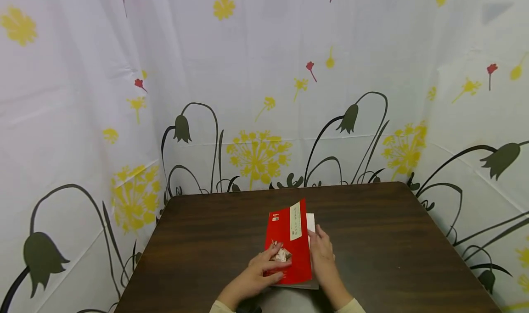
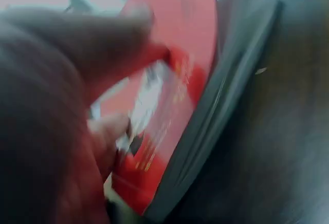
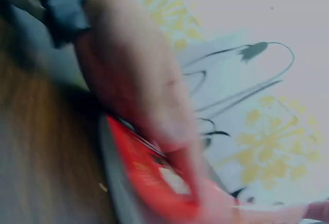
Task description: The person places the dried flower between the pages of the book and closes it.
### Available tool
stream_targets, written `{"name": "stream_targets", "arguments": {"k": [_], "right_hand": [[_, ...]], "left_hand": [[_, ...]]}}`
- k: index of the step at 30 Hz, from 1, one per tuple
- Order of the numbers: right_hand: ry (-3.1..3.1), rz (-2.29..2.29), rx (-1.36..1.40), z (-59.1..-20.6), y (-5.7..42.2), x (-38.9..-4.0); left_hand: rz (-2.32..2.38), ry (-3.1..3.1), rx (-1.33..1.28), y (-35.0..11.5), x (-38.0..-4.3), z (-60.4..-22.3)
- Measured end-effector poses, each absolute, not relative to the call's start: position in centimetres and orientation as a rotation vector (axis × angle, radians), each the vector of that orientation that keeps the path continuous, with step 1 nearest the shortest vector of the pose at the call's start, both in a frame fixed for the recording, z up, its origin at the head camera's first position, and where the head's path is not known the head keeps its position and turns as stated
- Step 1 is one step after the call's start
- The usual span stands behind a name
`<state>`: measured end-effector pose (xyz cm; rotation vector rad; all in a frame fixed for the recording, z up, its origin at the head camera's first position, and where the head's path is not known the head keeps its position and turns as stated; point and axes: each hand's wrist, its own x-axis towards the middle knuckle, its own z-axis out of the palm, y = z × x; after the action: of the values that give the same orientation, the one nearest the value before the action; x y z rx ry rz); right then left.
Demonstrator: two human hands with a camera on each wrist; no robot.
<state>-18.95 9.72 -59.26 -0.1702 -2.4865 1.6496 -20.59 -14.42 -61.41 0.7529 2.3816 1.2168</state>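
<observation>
A red-covered book lies on the dark wooden table, with a pale title strip and a small picture on its cover. The cover bows upward along its right side, and white pages show beneath. My left hand rests on the lower left of the cover, fingers spread and fairly straight across the picture. Along the book's right edge, my right hand touches the white pages with extended fingers; part of its thumb side is hidden by the cover. In the blurred left wrist view, the red cover curves under my left hand.
The brown table extends on both sides of the book. Behind it hangs a white curtain printed with yellow, red and dark green flowers. A dark band is around my right wrist.
</observation>
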Motion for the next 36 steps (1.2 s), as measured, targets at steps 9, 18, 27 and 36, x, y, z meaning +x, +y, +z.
{"name": "stream_targets", "arguments": {"k": [9, 18, 27, 36], "right_hand": [[-2.996, 0.936, 0.281, -62.4, 13.7, -18.9], [-2.779, 0.642, 0.399, -56.4, 18.9, -18.2], [-2.787, 0.256, 0.217, -47.9, 27.1, -17.9], [-2.8, 0.289, 0.212, -47.3, 27.8, -18.2]], "left_hand": [[0.762, 2.637, 0.823, -11.3, -19.2, -61.0], [0.773, 2.752, 0.587, -16.2, -16.7, -55.8], [0.237, 3.4, 0.356, -23.6, -19.0, -48.7], [0.274, 3.442, 0.356, -24.1, -19.5, -48.0]]}}
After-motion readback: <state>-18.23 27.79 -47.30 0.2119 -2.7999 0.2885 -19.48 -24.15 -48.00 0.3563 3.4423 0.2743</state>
